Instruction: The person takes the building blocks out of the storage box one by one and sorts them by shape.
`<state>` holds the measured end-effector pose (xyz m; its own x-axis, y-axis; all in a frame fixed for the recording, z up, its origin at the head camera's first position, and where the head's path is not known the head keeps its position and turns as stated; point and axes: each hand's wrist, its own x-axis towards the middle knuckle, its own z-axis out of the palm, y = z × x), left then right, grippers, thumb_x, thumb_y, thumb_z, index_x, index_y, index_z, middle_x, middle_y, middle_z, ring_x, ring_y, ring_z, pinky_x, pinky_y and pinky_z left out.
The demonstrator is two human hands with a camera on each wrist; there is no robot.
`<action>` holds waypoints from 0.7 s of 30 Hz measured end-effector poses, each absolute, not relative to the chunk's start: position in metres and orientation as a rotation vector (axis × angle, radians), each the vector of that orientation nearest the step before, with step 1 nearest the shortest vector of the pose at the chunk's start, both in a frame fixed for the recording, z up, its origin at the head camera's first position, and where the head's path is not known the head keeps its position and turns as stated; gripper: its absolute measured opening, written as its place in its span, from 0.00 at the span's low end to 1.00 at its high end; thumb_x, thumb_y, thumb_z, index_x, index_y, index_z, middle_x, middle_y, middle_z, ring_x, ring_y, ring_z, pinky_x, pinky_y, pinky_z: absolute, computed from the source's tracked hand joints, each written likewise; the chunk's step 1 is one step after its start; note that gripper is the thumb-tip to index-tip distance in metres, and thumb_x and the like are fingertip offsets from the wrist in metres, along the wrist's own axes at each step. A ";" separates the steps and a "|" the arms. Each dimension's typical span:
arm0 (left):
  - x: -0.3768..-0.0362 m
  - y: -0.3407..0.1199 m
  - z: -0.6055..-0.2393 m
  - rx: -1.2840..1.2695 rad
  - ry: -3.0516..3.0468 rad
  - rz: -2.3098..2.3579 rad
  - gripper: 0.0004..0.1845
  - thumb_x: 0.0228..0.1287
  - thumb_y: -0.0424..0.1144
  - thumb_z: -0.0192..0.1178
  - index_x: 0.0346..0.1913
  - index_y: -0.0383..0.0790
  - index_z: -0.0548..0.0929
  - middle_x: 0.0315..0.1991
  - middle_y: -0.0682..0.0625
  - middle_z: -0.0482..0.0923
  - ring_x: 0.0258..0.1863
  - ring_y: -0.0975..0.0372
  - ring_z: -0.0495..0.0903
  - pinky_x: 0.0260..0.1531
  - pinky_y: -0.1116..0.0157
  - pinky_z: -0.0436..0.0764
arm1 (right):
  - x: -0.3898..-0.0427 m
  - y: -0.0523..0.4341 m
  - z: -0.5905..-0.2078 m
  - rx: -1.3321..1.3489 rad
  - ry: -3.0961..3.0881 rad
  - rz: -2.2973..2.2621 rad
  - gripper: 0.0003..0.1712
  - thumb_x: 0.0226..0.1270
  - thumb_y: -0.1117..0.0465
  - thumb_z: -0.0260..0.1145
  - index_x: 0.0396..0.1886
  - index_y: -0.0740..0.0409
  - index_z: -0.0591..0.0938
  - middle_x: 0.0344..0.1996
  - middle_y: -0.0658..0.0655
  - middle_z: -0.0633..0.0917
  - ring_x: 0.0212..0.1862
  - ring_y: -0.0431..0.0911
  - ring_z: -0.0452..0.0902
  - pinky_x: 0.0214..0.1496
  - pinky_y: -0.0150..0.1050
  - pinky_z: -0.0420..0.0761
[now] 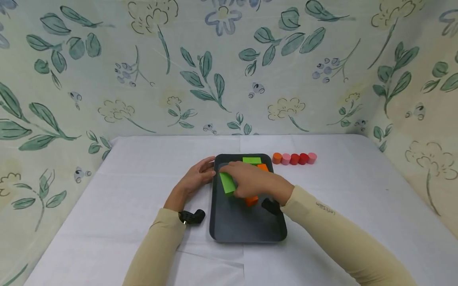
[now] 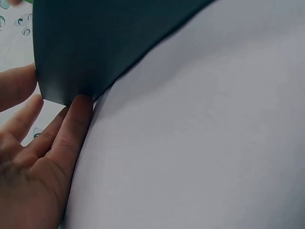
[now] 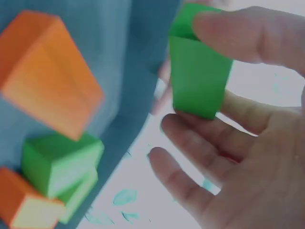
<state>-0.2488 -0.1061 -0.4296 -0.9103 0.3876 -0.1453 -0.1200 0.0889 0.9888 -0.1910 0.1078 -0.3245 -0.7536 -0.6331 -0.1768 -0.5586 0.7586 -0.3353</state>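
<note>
A tray lay on the table, the left hand against its left side. Over it, the right hand held one block; other blocks lay inside. A row of cylinders sat just right of the tray's far end.

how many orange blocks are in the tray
2. The far orange block is toward the far end of the tray, beside a green block; the near orange block is partly covered by the right hand. Others may be hidden.

A floral backdrop around a white-covered table suggests a staged booth.
</note>
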 end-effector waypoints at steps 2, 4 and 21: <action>-0.249 -0.108 -0.429 0.269 2.009 1.878 0.34 0.71 0.30 0.54 0.77 0.47 0.59 0.77 0.40 0.57 0.74 0.47 0.64 0.69 0.47 0.70 | -0.189 0.120 -0.317 -0.902 2.700 -0.492 0.39 0.57 0.62 0.70 0.71 0.52 0.70 0.61 0.53 0.76 0.55 0.49 0.72 0.56 0.44 0.81; -0.249 -0.108 -0.429 0.269 2.004 1.880 0.34 0.71 0.30 0.54 0.77 0.47 0.59 0.77 0.40 0.57 0.74 0.48 0.64 0.69 0.47 0.70 | -0.187 0.136 -0.313 -0.874 2.724 -0.598 0.40 0.56 0.62 0.69 0.70 0.51 0.70 0.61 0.53 0.76 0.55 0.50 0.72 0.52 0.43 0.82; -0.250 -0.104 -0.426 0.216 1.983 1.884 0.34 0.70 0.28 0.54 0.77 0.47 0.59 0.78 0.41 0.57 0.75 0.49 0.64 0.70 0.47 0.69 | -0.170 0.273 -0.339 -0.561 2.899 -0.793 0.40 0.52 0.69 0.69 0.68 0.63 0.69 0.60 0.65 0.76 0.57 0.59 0.73 0.58 0.60 0.80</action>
<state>-0.2498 -0.1044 -0.4263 -0.9098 0.3758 -0.1761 -0.1567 0.0818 0.9842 -0.1697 0.2732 -0.3394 -0.9292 -0.3693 0.0157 -0.3258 0.7983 -0.5065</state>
